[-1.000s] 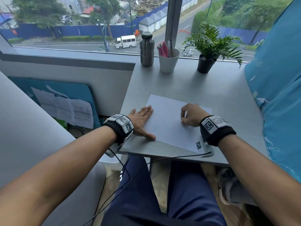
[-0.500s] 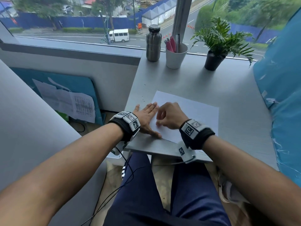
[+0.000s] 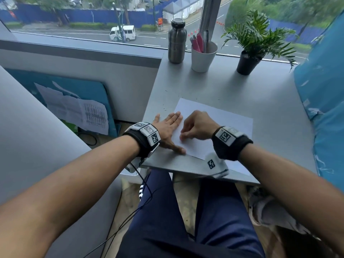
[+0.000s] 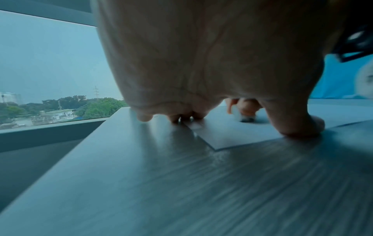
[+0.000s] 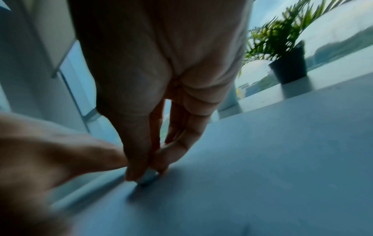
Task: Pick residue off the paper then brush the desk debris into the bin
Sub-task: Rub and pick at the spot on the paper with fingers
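Note:
A white paper sheet [image 3: 223, 118] lies on the grey desk [image 3: 260, 94]. My left hand [image 3: 167, 127] lies flat, fingers straight, pressing the sheet's left edge; in the left wrist view its fingertips [image 4: 179, 117] rest at the paper's edge [image 4: 222, 132]. My right hand [image 3: 197, 125] is curled over the sheet just right of the left hand. Its fingers pinch a small pale object [image 5: 148, 177], perhaps an eraser, with its tip on the paper; that object [image 4: 247, 118] looks dark at the tip from the left wrist. Tiny dark specks [image 3: 164, 107] dot the desk beyond the paper's left corner.
A steel bottle [image 3: 176, 41], a white cup of pens [image 3: 202, 56] and a potted plant [image 3: 249, 53] stand along the window at the desk's far edge. A blue covering [image 3: 325, 90] borders the right side. A white rim [image 3: 132, 167] shows below the desk's near left corner.
My right hand has slid left across the paper, from its right half to right beside the left hand. The left hand has stayed flat on the sheet's edge.

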`<action>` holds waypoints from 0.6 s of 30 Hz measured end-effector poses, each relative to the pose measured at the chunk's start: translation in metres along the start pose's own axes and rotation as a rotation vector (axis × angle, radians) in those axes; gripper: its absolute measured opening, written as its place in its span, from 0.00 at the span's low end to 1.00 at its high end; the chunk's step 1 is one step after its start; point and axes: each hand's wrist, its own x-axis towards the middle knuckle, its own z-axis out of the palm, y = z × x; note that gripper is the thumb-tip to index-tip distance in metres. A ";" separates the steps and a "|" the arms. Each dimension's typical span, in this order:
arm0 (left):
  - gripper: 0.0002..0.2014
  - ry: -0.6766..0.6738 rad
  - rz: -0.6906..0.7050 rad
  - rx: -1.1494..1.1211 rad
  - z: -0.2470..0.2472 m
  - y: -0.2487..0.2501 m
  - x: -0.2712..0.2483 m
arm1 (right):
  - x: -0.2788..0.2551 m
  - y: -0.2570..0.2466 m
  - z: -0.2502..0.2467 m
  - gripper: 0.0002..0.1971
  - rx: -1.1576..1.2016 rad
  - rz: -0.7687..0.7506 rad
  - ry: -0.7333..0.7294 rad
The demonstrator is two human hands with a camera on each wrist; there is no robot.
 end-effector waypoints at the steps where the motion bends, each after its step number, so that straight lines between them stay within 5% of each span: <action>1: 0.68 0.000 0.000 0.003 -0.001 0.000 0.000 | 0.009 0.004 -0.008 0.06 0.017 0.031 0.056; 5: 0.68 -0.012 -0.011 0.002 -0.003 0.002 -0.002 | 0.020 0.011 -0.012 0.06 0.001 0.056 0.230; 11: 0.67 -0.011 0.001 -0.018 -0.001 0.000 0.000 | -0.011 -0.002 0.008 0.04 -0.048 -0.055 -0.005; 15: 0.65 -0.030 -0.003 -0.007 -0.003 0.001 0.001 | 0.020 0.016 -0.017 0.06 0.008 0.054 0.194; 18: 0.65 -0.039 -0.009 0.006 -0.004 0.002 0.000 | 0.009 0.011 -0.004 0.05 -0.011 0.000 0.219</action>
